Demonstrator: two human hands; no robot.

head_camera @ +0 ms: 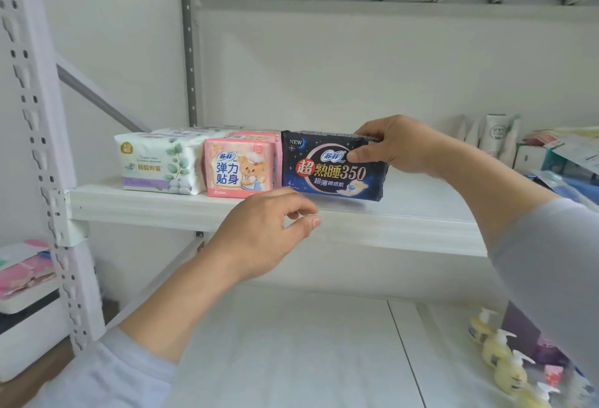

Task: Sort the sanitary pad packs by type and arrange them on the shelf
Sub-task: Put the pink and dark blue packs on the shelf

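Three kinds of pad packs stand in a row on the white shelf [405,209]. A white pack with green leaves [155,162] is at the left, a pink pack with a bear picture [240,167] is beside it, and more packs stand behind both. My right hand [395,145] grips the top right corner of a dark blue night pack [327,171], which stands upright against the pink one. My left hand [269,229] hovers in front of the shelf's edge, below the pink pack, fingers loosely curled and holding nothing.
Tubes and boxes [499,138] crowd the right end of the same shelf. On the lower shelf at the right lie several yellow pump bottles [505,362] and a purple box. A perforated upright post [42,148] stands at the left, with pink packs [26,271] beyond it.
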